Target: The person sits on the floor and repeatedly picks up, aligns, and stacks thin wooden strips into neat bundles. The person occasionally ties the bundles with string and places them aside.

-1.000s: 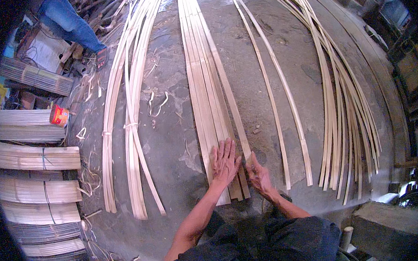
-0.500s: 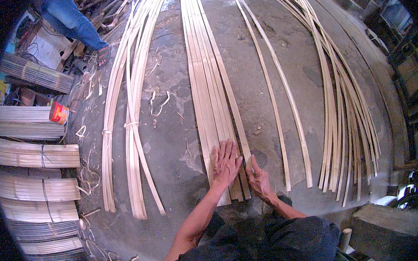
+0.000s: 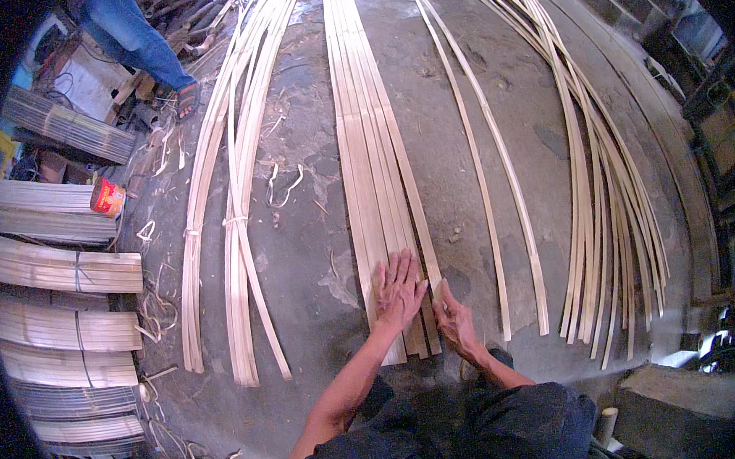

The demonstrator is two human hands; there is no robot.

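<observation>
Floor [image 3: 309, 241]: grey, worn, carries all the strip groups. Fan of pale strips [image 3: 581, 174] on the right, spread at the near end, crossing at the far end. Centre row of flat pale strips [image 3: 367, 145] is the work in hand: lies lengthwise straight ahead of the person, side by side, near ends by the knees, rightmost strip a bit apart from its neighbours there. Two tied bundles [image 3: 237, 296] left of it, one stray strip angling off. Stacked slat bundles [image 3: 67, 332] along the left edge, some with dark ties. Another person's leg [image 3: 124, 34] in blue jeans, top left. Grey block [image 3: 673, 404], lower right. Two single strips [image 3: 538, 290] between row and fan, converging at the far end. Left hand [image 3: 400, 293]: flat on the row, fingers extended, grip released. Right hand [image 3: 455, 318]: at the rightmost strip's near end; can't tell if its grip is pinching. Red container [image 3: 108, 197] by the stacks.
</observation>
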